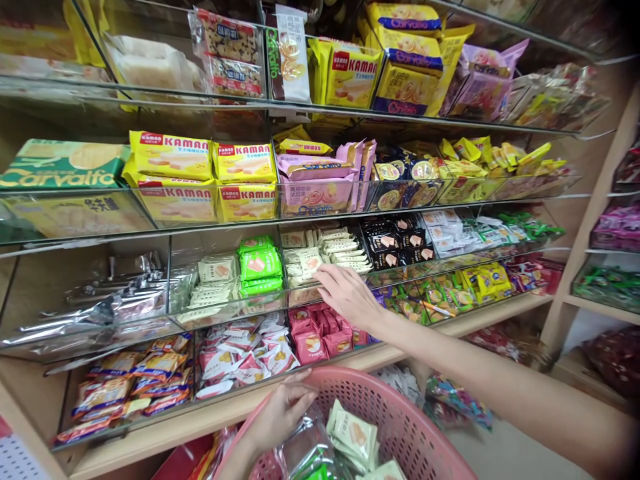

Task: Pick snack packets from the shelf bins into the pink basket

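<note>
My right hand reaches over the shelf's clear front edge, its fingertips on a small cream packet in a compartment of similar packets. The fingers are bent together around the packet's near edge. Below, my left hand is at the rim of a pink perforated basket, its fingers closed over something I cannot make out. Inside the basket lie cream packets and clear-wrapped packs with green.
Green packets lie left of the reached compartment and black packets right of it. Clear dividers and shelf fronts surround them. Yellow KAMAN packs stand above; pink packets lie below. A wooden ledge runs behind the basket.
</note>
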`<state>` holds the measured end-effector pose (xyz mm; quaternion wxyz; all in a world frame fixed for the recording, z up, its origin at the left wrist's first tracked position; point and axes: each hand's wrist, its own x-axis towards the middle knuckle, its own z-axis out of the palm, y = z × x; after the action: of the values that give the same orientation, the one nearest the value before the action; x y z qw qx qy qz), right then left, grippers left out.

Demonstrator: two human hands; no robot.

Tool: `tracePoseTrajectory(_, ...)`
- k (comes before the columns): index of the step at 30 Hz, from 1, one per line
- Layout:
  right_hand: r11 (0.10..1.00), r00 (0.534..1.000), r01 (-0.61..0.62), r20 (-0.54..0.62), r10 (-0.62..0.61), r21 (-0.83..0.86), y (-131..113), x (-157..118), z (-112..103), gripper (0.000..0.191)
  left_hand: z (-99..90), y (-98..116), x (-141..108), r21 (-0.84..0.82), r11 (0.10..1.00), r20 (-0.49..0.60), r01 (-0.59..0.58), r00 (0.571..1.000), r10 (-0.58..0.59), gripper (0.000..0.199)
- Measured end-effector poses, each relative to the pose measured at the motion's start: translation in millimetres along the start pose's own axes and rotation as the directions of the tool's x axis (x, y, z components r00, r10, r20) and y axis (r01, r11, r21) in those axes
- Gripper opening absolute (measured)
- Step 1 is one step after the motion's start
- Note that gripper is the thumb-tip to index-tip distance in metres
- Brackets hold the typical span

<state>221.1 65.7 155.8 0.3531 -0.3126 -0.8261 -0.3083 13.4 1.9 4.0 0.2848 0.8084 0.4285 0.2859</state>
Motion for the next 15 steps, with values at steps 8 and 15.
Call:
tracePoseTrajectory(8,0.976,0.976,-0.217,-0.004,0.217,0.03,-6,19,-3,0.041,-1.0,3,0,-0.006,1.0,0.007,0.008,1.0,-0.008,0.051)
tracePoseTrajectory(15,0.88,0.847,-0.468,0.244,0.472,-0.078,-22,58,-25,0.039,-0.6,2,-1,0.028,0.999,-0.003,0.023,1.0,-0.023,0.047)
